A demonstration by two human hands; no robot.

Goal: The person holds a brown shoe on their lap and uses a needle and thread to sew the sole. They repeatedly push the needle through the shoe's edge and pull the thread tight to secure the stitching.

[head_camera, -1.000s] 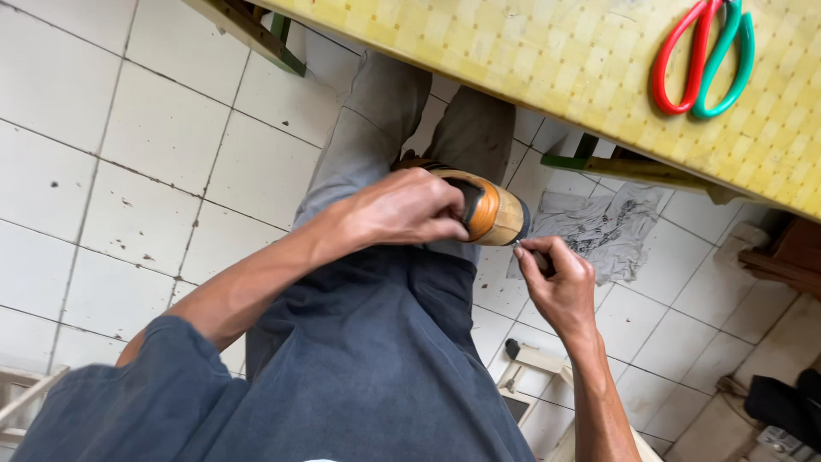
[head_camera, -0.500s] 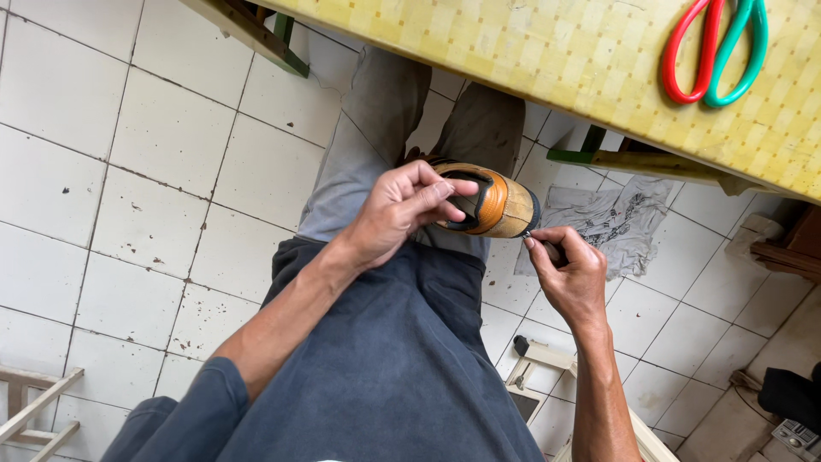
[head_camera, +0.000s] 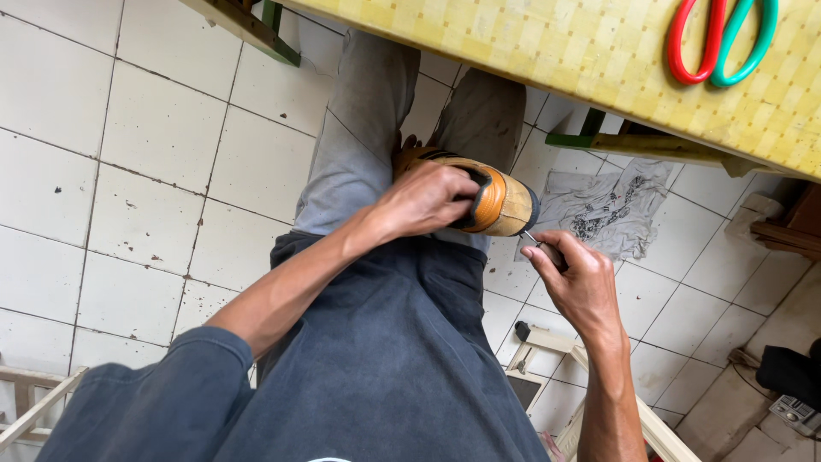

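— What are we looking at, starting with the big things?

— At twelve o'clock, the yellow checkered desk [head_camera: 547, 47] runs across the top, with red and green scissors [head_camera: 720, 41] lying on it at one o'clock. Under it is the white tiled floor [head_camera: 128, 171], and a printed rag [head_camera: 611, 205] lies on the tiles at about two o'clock from our hands.

— And the work itself?

— We have a tan shoe [head_camera: 496, 198] resting on our knee at the centre of the view, toe pointing toward three o'clock. Our left hand [head_camera: 423, 201] is clamped around its middle, fingers wrapped over the top, pinning it down.

— The other hand?

— Our right hand [head_camera: 581, 287], at four o'clock from the shoe, is closed on a thin metal tool [head_camera: 534, 240], perhaps an awl or needle; its tip meets the toe end near the sole edge.

— So which step do we judge this to be?

— We'd say we're working the toe seam, piercing or stitching. The next push calls for a firm hold with the left hand, and a steady, well-aimed point that won't slip toward our fingers.
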